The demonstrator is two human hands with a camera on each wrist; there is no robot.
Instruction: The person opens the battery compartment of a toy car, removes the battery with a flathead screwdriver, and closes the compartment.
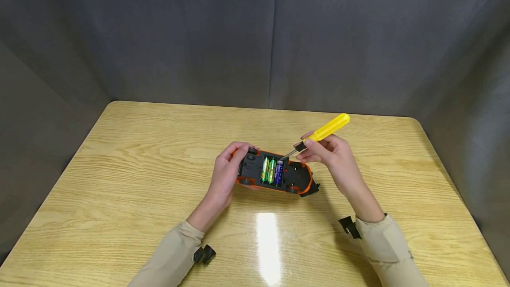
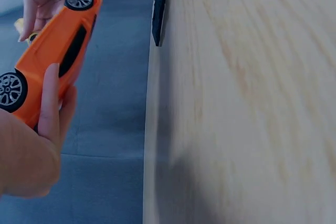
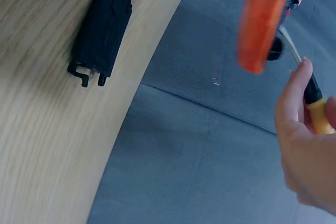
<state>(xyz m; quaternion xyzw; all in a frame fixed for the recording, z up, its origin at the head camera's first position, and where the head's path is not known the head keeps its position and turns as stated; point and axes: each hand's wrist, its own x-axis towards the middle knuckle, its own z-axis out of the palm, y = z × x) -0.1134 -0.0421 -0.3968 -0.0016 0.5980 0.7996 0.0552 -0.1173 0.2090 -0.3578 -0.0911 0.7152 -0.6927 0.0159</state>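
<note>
My left hand [image 1: 227,169] grips one end of an orange toy car [image 2: 55,45], its black underside turned up toward the head camera. In the open battery compartment lie two green batteries [image 1: 268,170] and one purple battery [image 1: 279,173], side by side. A screwdriver [image 1: 327,128] with a yellow handle is pinched in my right hand [image 1: 338,158]. Its metal tip reaches the upper end of the purple battery; whether it touches I cannot tell. A black battery cover [image 3: 102,24] with small clips rests on the table, partly behind the car in the head view.
The wood-grain table [image 1: 139,154] extends around both hands, with a bright light reflection near its front. Dark grey curtains [image 1: 191,39] stand behind and beside it. Small black wrist cameras [image 1: 204,255] sit at both sleeves.
</note>
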